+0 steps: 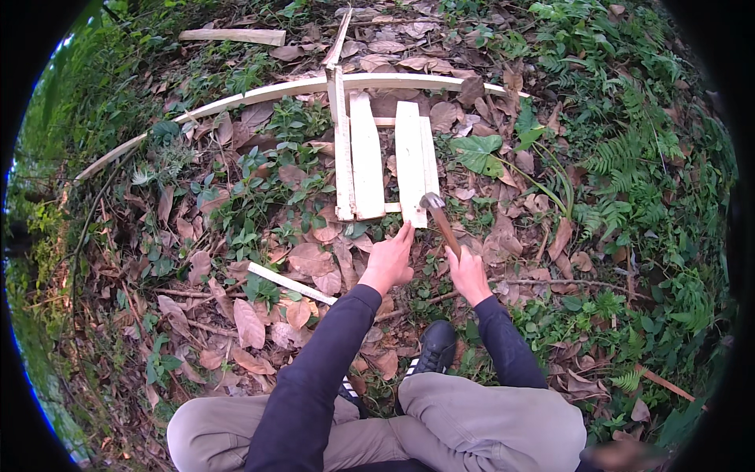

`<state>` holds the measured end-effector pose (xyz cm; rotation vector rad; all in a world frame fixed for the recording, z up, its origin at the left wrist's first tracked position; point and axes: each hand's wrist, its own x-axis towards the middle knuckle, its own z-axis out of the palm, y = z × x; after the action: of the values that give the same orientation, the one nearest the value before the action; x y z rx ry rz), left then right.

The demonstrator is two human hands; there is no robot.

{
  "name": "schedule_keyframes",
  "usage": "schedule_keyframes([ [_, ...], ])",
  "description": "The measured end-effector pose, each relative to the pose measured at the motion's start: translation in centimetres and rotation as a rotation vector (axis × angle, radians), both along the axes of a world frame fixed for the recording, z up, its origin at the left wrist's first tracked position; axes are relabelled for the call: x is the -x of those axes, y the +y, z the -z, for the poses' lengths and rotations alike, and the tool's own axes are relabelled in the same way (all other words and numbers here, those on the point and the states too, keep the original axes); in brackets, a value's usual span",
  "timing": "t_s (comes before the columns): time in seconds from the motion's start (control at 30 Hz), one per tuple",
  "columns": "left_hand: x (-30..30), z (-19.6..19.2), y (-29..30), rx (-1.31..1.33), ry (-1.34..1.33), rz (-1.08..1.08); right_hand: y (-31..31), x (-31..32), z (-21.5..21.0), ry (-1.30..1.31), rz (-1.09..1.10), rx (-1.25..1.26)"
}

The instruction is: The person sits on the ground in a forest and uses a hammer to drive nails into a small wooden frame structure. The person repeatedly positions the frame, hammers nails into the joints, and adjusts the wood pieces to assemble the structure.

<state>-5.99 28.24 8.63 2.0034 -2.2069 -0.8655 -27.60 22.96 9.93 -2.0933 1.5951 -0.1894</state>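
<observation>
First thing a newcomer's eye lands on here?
The pale wooden slats lying side by side on the leaf-strewn ground at centre, crossed at the top by a long curved strip. Just below them, the right hand grips a hammer at a slat's lower end, while the left hand reaches to that end.

Single head-worn fisheye view, looking steeply down, close over squatting knees, leaf-strewn ground filling frame
</observation>
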Motion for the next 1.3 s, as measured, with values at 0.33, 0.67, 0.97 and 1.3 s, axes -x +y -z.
schedule_keyframes([
  [0.33,0.7,-1.4,-1.4,-0.056,-0.028,0.011,1.3,1.2,1.3,-0.094,-0.034,0.003],
  [0.67,1.0,-0.9,-0.6,-0.022,-0.041,0.023,1.3,0.2,0.2,-0.139,0.012,0.042],
  [0.97,0.7,-0.7,0.1,-0.06,0.003,-0.027,1.3,-1.8,-2.9,-0.503,0.097,0.281],
  [1.3,0.3,0.6,1.0,-0.034,-0.101,-0.004,1.0,-3.4,-5.6,-0.365,0.03,0.097],
])
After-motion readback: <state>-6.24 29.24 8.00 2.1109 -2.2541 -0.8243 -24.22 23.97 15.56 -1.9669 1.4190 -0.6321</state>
